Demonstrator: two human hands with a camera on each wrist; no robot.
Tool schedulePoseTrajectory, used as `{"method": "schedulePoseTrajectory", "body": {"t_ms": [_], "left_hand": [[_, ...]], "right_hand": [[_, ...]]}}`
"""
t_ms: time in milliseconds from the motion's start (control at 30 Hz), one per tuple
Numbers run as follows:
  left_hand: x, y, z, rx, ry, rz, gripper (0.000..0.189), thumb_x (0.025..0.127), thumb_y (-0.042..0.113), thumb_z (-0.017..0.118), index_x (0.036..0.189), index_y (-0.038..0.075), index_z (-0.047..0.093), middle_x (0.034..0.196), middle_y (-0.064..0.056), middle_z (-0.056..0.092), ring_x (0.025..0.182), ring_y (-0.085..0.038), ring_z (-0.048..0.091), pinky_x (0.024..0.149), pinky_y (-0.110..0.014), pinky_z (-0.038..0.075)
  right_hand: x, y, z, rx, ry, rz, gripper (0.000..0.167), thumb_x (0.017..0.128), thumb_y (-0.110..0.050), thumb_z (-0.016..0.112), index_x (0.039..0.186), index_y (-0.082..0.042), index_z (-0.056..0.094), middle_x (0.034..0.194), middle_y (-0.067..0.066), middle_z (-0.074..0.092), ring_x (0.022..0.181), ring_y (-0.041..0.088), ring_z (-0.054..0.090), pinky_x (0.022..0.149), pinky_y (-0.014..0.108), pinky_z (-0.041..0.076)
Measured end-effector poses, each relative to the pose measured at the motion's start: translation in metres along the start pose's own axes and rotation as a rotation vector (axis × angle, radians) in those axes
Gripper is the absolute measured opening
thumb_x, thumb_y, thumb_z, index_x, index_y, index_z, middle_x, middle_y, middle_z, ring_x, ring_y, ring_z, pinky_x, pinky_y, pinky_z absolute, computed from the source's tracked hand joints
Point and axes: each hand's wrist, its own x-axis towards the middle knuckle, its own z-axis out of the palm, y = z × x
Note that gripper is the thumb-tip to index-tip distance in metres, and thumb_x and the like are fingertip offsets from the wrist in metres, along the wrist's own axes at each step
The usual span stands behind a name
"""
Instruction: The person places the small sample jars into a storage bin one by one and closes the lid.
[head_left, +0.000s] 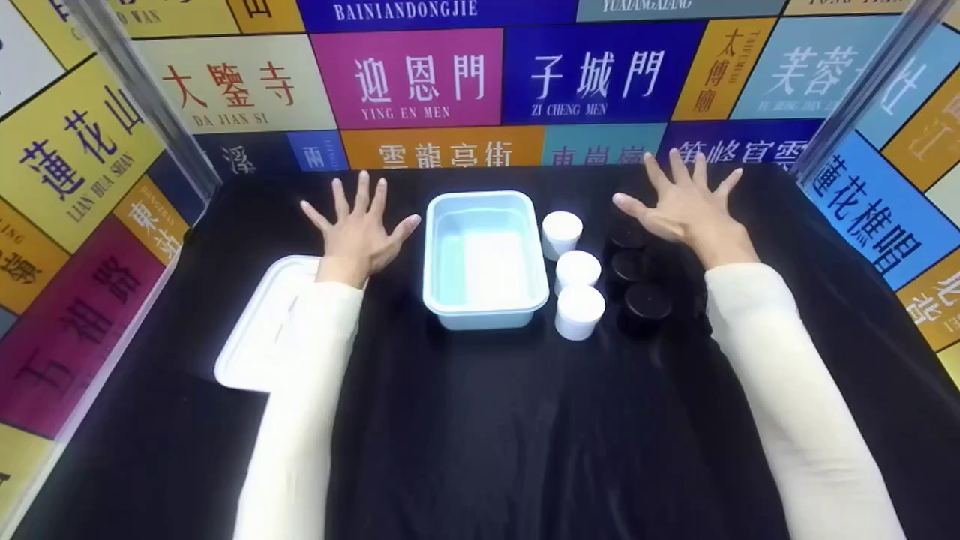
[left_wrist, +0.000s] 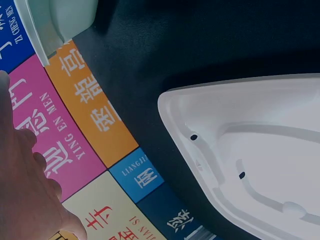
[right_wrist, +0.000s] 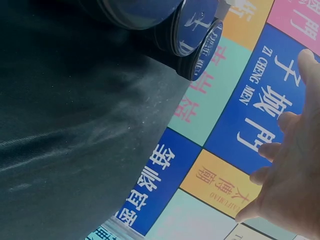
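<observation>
My left hand (head_left: 358,236) has its fingers spread and holds nothing. It hovers by the upper end of a flat white lid (head_left: 262,330), left of a pale blue plastic tub (head_left: 486,307). The tub's inside shows no contents. To the right, my right hand (head_left: 690,206) is also spread and holds nothing, beyond and to the right of the black jars. Three white jars (head_left: 580,311) stand in a column along the tub's right side. Beside them are three round black-lidded jars (head_left: 646,301), whose glossy tops show in the right wrist view.
Black cloth (head_left: 525,420) covers the table. Behind it and along both sides rise panels (head_left: 409,79) with coloured name plates. Clear upright posts (head_left: 862,97) stand at the back corners. The lid's ridged face and two small dark holes show in the left wrist view.
</observation>
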Motion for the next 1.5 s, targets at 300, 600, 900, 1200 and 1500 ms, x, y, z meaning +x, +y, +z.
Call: {"method": "schedulePoseTrajectory", "body": {"t_ms": [300, 600, 900, 1200, 1500], "left_hand": [[0.0, -0.001, 0.001, 0.014, 0.0, 0.008, 0.089, 0.094, 0.077, 0.023, 0.162, 0.023, 0.001, 0.169, -0.008, -0.01, 0.153, -0.046, -0.016, 0.109, -0.081, -0.019], [-0.003, -0.005, 0.004, -0.036, -0.007, 0.053, 0.092, 0.092, 0.081, 0.019, 0.162, 0.023, 0.005, 0.17, -0.008, -0.003, 0.153, -0.047, -0.013, 0.109, -0.082, -0.017], [-0.013, -0.004, 0.006, -0.159, -0.01, 0.068, 0.087, 0.094, 0.078, 0.021, 0.162, 0.024, 0.014, 0.17, -0.008, 0.006, 0.154, -0.048, -0.003, 0.111, -0.081, -0.016], [-0.028, 0.004, 0.01, -0.318, -0.022, 0.051, 0.082, 0.096, 0.076, 0.023, 0.161, 0.027, 0.019, 0.169, -0.007, 0.016, 0.154, -0.046, 0.006, 0.115, -0.076, -0.016], [-0.046, 0.01, 0.019, -0.48, 0.02, 0.057, 0.072, 0.102, 0.066, 0.026, 0.159, 0.023, 0.028, 0.165, -0.008, 0.029, 0.153, -0.041, 0.021, 0.119, -0.073, -0.009]], "right_hand": [[-0.001, -0.002, -0.001, -0.004, -0.007, -0.004, 0.098, 0.089, -0.085, 0.021, 0.16, -0.025, -0.01, 0.165, 0.02, -0.017, 0.146, 0.05, -0.025, 0.103, 0.079, -0.027], [-0.005, -0.009, 0.001, 0.044, -0.003, -0.059, 0.096, 0.089, -0.085, 0.024, 0.16, -0.029, -0.009, 0.167, 0.014, -0.014, 0.15, 0.047, -0.02, 0.107, 0.077, -0.026], [-0.019, -0.018, 0.003, 0.126, 0.025, -0.128, 0.092, 0.092, -0.079, 0.031, 0.161, -0.03, -0.006, 0.169, 0.007, -0.008, 0.154, 0.042, -0.012, 0.114, 0.073, -0.022], [-0.038, -0.027, 0.009, 0.25, 0.051, -0.193, 0.087, 0.095, -0.072, 0.039, 0.162, -0.028, 0.006, 0.17, 0.0, 0.001, 0.157, 0.032, -0.004, 0.122, 0.07, -0.005], [-0.053, -0.03, 0.024, 0.368, 0.106, -0.231, 0.081, 0.096, -0.061, 0.051, 0.161, -0.025, 0.019, 0.169, 0.004, 0.016, 0.157, 0.033, 0.012, 0.126, 0.062, 0.012]]}}
